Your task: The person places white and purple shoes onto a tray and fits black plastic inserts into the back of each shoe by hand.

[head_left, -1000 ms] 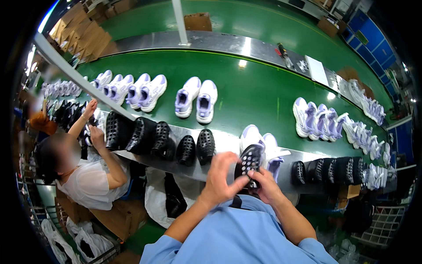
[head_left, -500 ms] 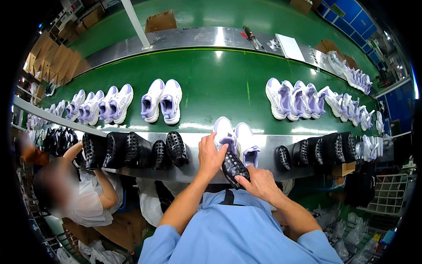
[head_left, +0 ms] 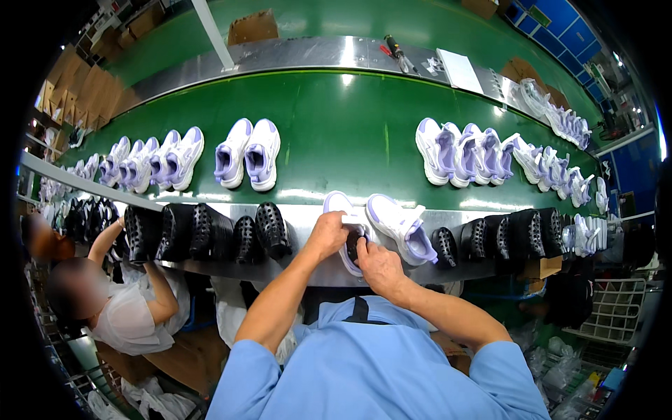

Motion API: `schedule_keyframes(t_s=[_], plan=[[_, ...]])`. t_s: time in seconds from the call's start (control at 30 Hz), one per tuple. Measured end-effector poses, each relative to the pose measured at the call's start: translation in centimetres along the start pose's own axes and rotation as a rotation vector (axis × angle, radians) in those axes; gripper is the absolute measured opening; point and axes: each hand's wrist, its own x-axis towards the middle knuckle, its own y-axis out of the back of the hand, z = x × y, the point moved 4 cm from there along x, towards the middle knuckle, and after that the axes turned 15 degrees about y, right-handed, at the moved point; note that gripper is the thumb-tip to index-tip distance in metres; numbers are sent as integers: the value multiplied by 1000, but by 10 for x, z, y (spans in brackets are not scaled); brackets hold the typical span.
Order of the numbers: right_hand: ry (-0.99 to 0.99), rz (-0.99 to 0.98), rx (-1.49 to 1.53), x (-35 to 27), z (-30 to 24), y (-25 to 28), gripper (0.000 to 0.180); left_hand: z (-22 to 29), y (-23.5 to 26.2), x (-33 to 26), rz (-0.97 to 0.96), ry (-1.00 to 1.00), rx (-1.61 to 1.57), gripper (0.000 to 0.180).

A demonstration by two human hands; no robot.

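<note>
From where I stand: white flat board (head_left: pixel 460 70) lying on the far metal ledge (head_left: pixel 315 52). Left of the board, dark-handled tool (head_left: pixel 394 49); further left of it, grey post (head_left: pixel 213 33) and brown carton (head_left: pixel 253 26). Far left of it, stacked cardboard (head_left: pixel 94 94). Right of it, blue panelled units (head_left: pixel 549 28). Below it to the right, white wire rack (head_left: pixel 612 308); far below-left, co-worker in white top (head_left: pixel 133 318).

Wide fisheye view from head height, downward and slightly forward, close above the green work surface (head_left: pixel 336 143)
</note>
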Motion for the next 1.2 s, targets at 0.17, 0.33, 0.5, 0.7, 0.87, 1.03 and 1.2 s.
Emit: schedule_keyframes(t_s=[0.17, 0.33, 0.5, 0.7, 0.87, 1.03, 1.2], plan=[[71, 160, -93, 7, 18, -23, 17, 12, -13, 0, -16, -65, 246, 16], [-202, 435, 334, -11, 21, -18, 34, -16, 4, -16, 50, -37, 71, 43], [-503, 423, 524, -8, 36, -51, 49, -23, -24, -64, 153, 354, 106, 72], [-699, 75, 643, 17, 25, -43, 54, -39, -8, -62, 161, 212, 106, 55], [98, 310, 711, 62, 41, -6, 43, -38, 9, -73, 264, 206, 134, 41], [248, 90, 824, 67, 47, -26, 37, -49, 9, -67, 354, 295, -33, 32], [231, 112, 842, 90, 31, -43, 40, -53, 0, -63, 416, 369, -100, 41]])
